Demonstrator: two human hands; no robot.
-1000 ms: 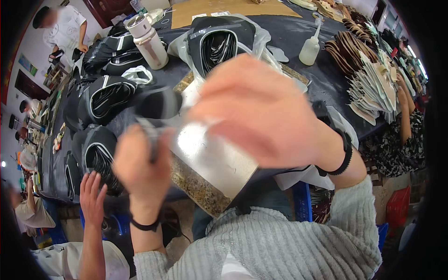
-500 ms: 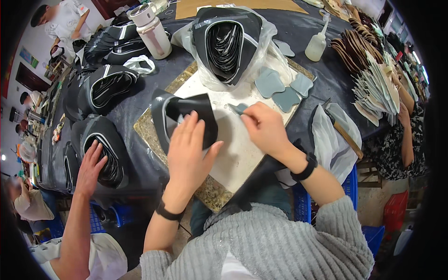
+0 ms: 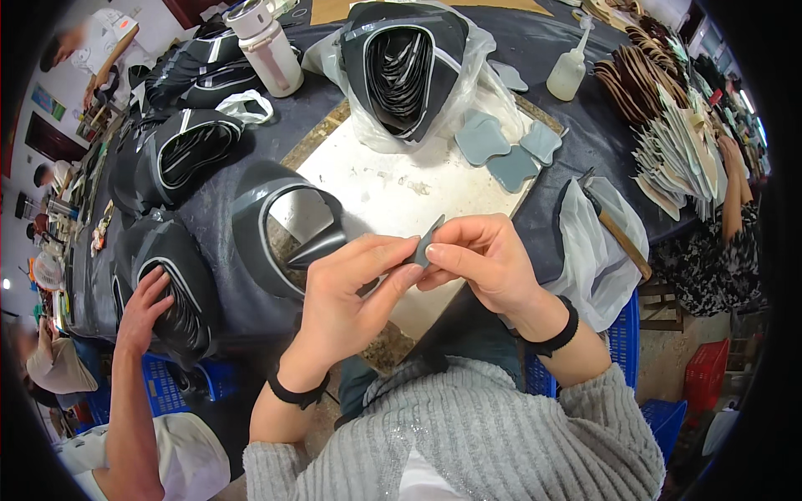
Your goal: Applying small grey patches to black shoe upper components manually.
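Both of my hands meet over the near part of the white board. Between thumb and fingers, my right hand pinches a small grey patch, seen edge-on. My left hand is closed, its fingertips against the patch and a black curved sheet piece running into its grip. That piece has a pale inner edging and loops out to the left. My left fingers hide how the patch and the black piece meet. Several flat grey patches lie at the board's right side.
A nested stack of black pieces sits in clear plastic at the back. More black stacks stand left, one under another person's hand. A squeeze bottle, a white flask and a wooden-handled tool lie around.
My right hand has brought the grey patch nearer and left to meet my left hand. My left hand has gone from lying flat to closed, and the black piece has swung left.
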